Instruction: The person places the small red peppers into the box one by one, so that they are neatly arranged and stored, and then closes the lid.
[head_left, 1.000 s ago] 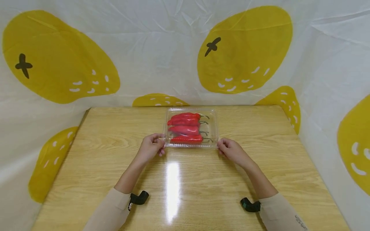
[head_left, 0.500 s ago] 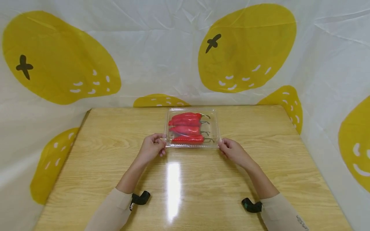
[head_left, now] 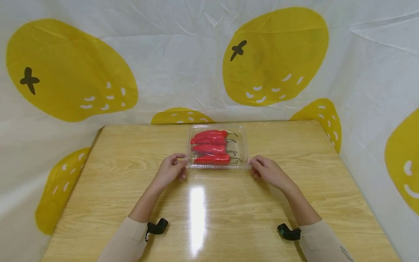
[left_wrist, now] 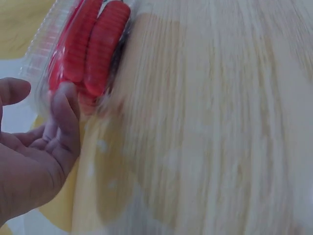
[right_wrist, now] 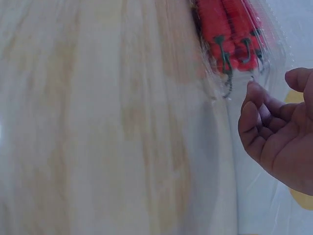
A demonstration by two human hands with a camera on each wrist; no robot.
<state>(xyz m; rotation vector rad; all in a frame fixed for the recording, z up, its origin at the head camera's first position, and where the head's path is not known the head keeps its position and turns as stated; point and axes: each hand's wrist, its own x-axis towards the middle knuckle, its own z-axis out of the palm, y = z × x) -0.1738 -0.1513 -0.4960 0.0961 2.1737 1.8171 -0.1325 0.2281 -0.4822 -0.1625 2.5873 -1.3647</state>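
A clear plastic clamshell box point(head_left: 243, 145) lies near the table's far edge, its lid over several red peppers point(head_left: 212, 149) lined up with their green stems to the right. My left hand point(head_left: 168, 170) is at the box's near left corner, fingertips at its edge. In the left wrist view a gap shows between thumb and fingers of that hand point(left_wrist: 39, 152), close to the box point(left_wrist: 40, 54). Beside the near right corner is my right hand point(head_left: 266, 171). The right wrist view shows its thumb and fingertips point(right_wrist: 252, 93) spread, just off the box.
The wooden table point(head_left: 229, 218) carries a bright strip of reflected light. A white cloth with yellow fruit prints point(head_left: 183, 65) hangs behind and at both sides. Each forearm wears a beige sleeve point(head_left: 126, 240) with a black wrist camera point(head_left: 158, 226).
My right hand has moved slightly right, its fingertips off the box's corner. The left hand's fingers have loosened at the left corner. The box and peppers have kept their place.
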